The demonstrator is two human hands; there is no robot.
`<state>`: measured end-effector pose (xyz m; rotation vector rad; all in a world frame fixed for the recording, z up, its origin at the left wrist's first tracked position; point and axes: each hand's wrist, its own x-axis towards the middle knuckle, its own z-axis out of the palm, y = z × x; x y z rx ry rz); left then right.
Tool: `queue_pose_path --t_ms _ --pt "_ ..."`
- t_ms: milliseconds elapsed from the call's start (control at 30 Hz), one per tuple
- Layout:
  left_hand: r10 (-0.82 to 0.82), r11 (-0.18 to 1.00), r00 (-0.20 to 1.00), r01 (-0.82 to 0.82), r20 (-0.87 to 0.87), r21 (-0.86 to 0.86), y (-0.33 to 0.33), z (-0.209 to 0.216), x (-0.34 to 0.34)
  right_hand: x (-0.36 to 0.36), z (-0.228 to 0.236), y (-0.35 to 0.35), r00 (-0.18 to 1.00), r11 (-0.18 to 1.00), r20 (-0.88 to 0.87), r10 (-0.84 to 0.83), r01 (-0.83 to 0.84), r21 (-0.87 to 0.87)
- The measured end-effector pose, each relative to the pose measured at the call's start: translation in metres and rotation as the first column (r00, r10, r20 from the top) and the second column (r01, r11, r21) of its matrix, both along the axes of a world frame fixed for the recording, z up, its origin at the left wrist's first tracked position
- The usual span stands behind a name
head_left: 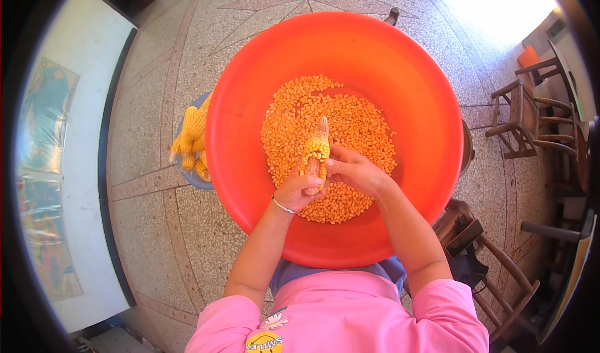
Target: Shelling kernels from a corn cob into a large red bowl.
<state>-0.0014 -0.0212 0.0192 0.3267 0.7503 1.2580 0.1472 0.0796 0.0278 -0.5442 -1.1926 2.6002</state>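
An ear of corn point(317, 148) points upward over the large orange-red basin point(337, 34). Its lower part is partly stripped to bare pinkish cob, while yellow kernels stay on the middle. My left hand point(296, 189), with a bracelet at the wrist, is closed round the ear's lower end. At the ear's right side is my right hand point(357, 170); its thumb and fingers are drawn together against the kernels, and what lies between them is hidden. Loose corn kernels point(362, 125) cover much of the basin's floor beneath both hands.
Whole ears of corn point(192, 131) lie in a blue container point(199, 181) left of the basin. A wooden chair point(500, 272) with a dark bag stands at the near right, and more wooden chairs point(522, 112) farther right. A white wall point(87, 165) bounds the left.
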Motion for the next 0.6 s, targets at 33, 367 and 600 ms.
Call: queue_pose_path --t_ms 33,367,600 --pt "0.007 1.000 1.000 -0.007 0.010 -0.001 -0.001 0.000 -0.001 -0.002 0.002 -0.002 1.000 0.999 0.013 -0.020 0.020 0.025" --pt "-0.006 0.999 0.931 -0.013 -0.366 -0.048 0.006 0.006 0.016 -0.010 -0.005 -0.016 0.978 0.976 0.144 -0.150 0.123 0.180" --pt "0.270 0.954 0.657 -0.085 -0.704 0.286 0.013 -0.021 0.019 -0.017 0.003 -0.020 0.935 0.954 0.206 -0.288 0.263 0.144"
